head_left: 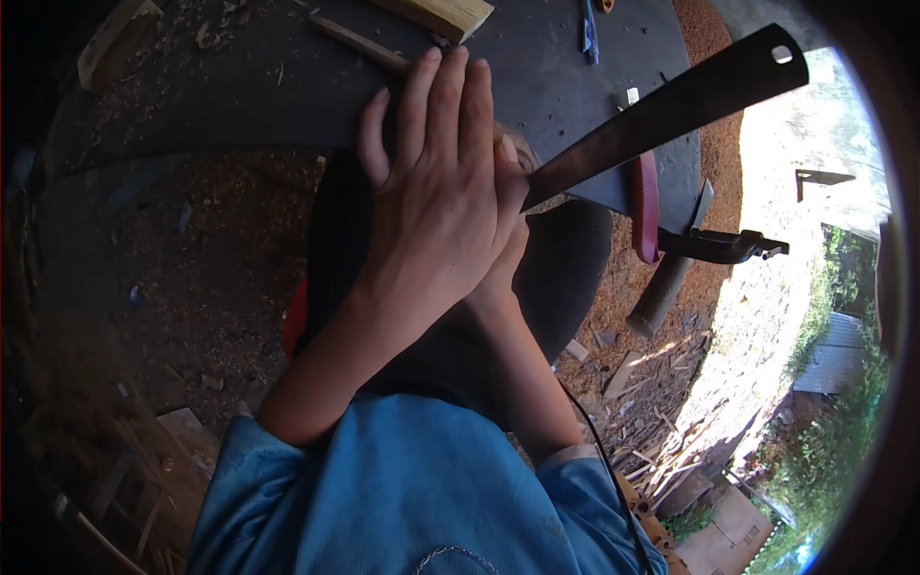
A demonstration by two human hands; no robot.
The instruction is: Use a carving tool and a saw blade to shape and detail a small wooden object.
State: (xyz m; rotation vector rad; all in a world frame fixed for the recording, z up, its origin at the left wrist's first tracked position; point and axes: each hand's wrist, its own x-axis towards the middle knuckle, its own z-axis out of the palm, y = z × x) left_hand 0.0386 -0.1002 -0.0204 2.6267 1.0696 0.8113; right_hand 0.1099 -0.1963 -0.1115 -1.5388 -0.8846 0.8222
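Observation:
My left hand (436,201) lies over my right hand, its fingers stretched out and pointing away from me. Beneath it, only the lower part of my right hand (503,268) shows; its fingers are hidden. From between the hands a dark flat metal blade (671,110) slants up to the right. It widens toward a rounded end with a hole, and its narrow end disappears at my right hand. A thin wooden stick (359,43) runs in under my left fingertips from the far side. A bit of wood (519,146) shows beside the thumb.
On the dark worktop (220,105) lie a pale wood block (436,14), another block (120,43) and a blue pen-like item (589,34). At the right edge are a red curved piece (645,206), a black clamp-like tool (724,246) and a metal tube (661,297). Shavings cover the ground.

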